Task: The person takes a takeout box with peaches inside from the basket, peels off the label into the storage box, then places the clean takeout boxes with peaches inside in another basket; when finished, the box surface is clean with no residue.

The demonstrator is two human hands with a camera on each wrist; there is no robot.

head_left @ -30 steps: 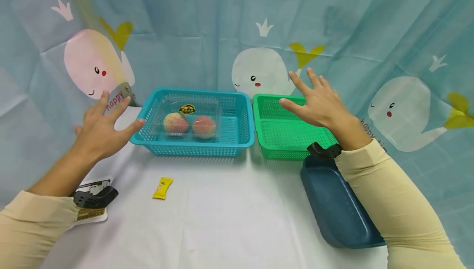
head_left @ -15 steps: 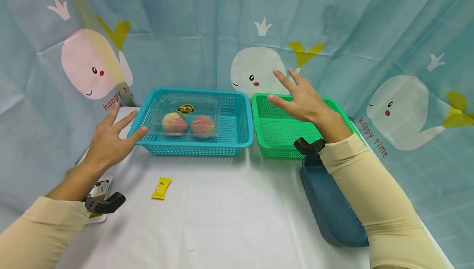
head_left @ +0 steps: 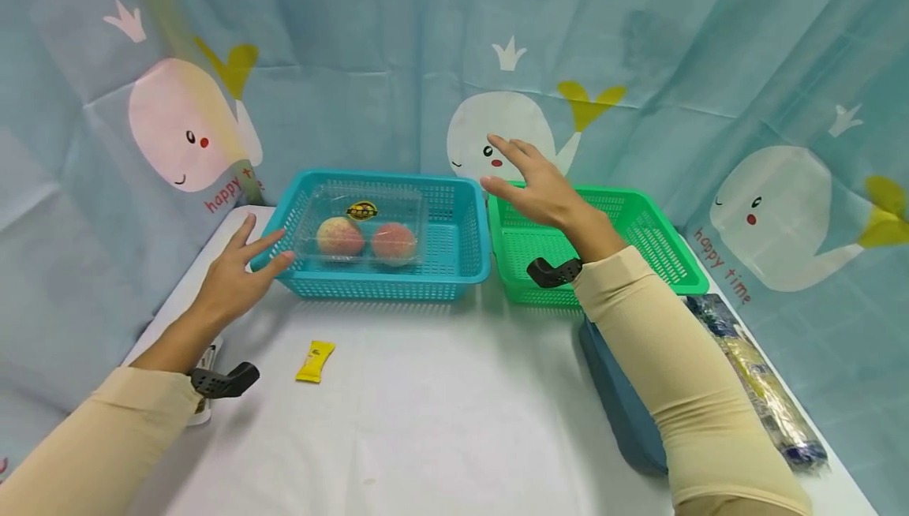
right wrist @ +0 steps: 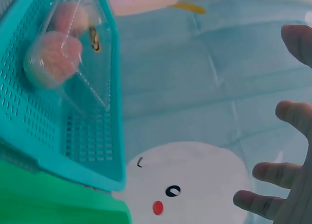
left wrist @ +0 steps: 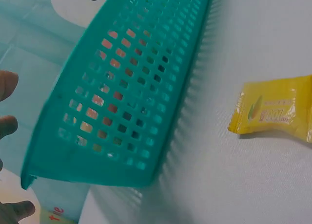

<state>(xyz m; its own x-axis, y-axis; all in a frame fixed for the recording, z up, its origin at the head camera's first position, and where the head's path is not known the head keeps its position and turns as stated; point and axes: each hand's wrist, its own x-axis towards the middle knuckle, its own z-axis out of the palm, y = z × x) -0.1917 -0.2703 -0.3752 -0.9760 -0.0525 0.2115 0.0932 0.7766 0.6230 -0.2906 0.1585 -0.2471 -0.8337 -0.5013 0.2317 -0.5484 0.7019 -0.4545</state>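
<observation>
My left hand (head_left: 237,279) hovers at the left front corner of the blue basket (head_left: 376,287), fingers spread and holding nothing. Inside that basket lies a clear plastic box (head_left: 323,204) with a dark and yellow label and two peaches (head_left: 341,237) in it. My right hand (head_left: 536,188), also spread and holding nothing, is over the left part of the green basket (head_left: 632,208), close to where the two baskets meet. In the right wrist view the box (right wrist: 97,70) sits in the blue basket (right wrist: 92,170), away from the right fingers (right wrist: 273,175).
A small yellow wrapped packet (head_left: 315,361) lies on the white table (head_left: 454,405). To the right, a dark blue tray (head_left: 625,405) is partly hidden under my right sleeve. Beside it lies a long clear-wrapped pack (head_left: 763,390). A white item (head_left: 201,413) shows behind my left wrist.
Both hands have moved inward: the left one right and slightly down to the blue basket's corner, the right one left across the green basket. The wrapped pack at right has come into view.
</observation>
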